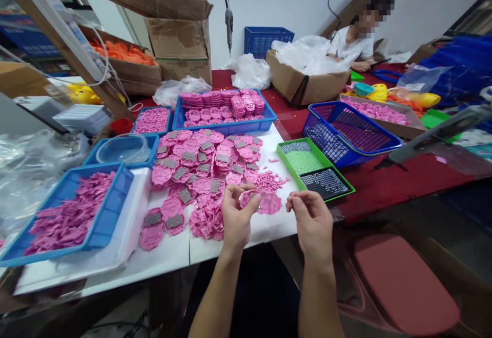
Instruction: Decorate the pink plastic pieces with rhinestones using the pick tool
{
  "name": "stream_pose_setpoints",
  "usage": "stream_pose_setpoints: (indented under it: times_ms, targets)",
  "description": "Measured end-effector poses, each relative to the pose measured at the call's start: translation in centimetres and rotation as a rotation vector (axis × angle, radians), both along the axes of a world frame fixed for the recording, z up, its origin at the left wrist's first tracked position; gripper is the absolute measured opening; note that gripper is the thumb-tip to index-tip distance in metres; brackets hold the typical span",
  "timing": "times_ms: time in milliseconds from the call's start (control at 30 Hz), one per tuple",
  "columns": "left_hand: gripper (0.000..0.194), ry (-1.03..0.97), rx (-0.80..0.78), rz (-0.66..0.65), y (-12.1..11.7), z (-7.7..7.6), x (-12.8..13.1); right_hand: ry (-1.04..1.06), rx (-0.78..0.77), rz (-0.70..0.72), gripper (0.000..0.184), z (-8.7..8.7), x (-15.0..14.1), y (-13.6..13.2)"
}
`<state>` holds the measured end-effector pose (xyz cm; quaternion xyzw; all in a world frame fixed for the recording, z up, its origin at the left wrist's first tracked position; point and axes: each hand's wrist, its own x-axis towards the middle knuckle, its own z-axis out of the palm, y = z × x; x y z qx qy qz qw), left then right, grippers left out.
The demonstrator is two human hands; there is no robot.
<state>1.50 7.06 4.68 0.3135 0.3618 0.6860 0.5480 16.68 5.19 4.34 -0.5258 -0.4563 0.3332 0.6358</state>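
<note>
My left hand (236,215) is closed in a pinch on a pink plastic piece (251,198), held just above the white board (265,230). My right hand (312,220) is a little to its right, fingers curled in a pinch on something too small to make out. A flat pink part (270,203) lies on the board between my hands. Behind them spreads a pile of pink parts with grey inserts (203,166) and a small heap of tiny pink bits (271,180).
Blue trays of pink parts sit at left (57,215) and at the back (225,110). A green tray (315,169) and blue basket (346,133) stand right. Cardboard boxes (307,84) lie farther back. Another person (355,43) sits at the far end.
</note>
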Motion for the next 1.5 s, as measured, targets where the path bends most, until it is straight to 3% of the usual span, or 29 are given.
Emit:
stream_pose_setpoints:
  times_ms: [133, 367, 600, 833, 1033, 1333, 1500]
  targets:
    - [0.044, -0.005, 0.034, 0.05, -0.6, 0.7, 0.9, 0.128, -0.026, 0.12, 0.016, -0.1, -0.4, 0.2]
    - [0.049, -0.052, -0.038, -0.096, -0.7, 1.0, 1.3, 0.262, -0.072, 0.073, 0.029, 0.1, 0.6, 1.0]
    - [0.045, -0.024, -0.045, -0.174, -0.8, 1.1, 1.4, 0.091, -0.119, 0.096, 0.028, -1.2, 1.8, 0.8]
    - [0.035, 0.167, 0.035, -0.22, -0.5, 0.1, 0.3, -0.028, -0.141, 0.149, 0.022, 0.1, 1.9, 0.6]
    - [0.032, 0.164, 0.062, -0.241, -0.2, -0.3, -0.2, -0.161, -0.144, 0.147, 0.025, 0.3, 1.4, 0.8]
    - [0.023, 0.222, 0.104, -0.273, -0.4, 0.3, -0.2, -0.391, -0.075, 0.167, 0.03, 0.4, 0.8, 0.7]
    - [0.025, 0.415, 0.117, -0.325, -0.8, 0.9, -0.3, -0.495, -0.028, 0.135, 0.028, 0.6, 1.1, 0.3]
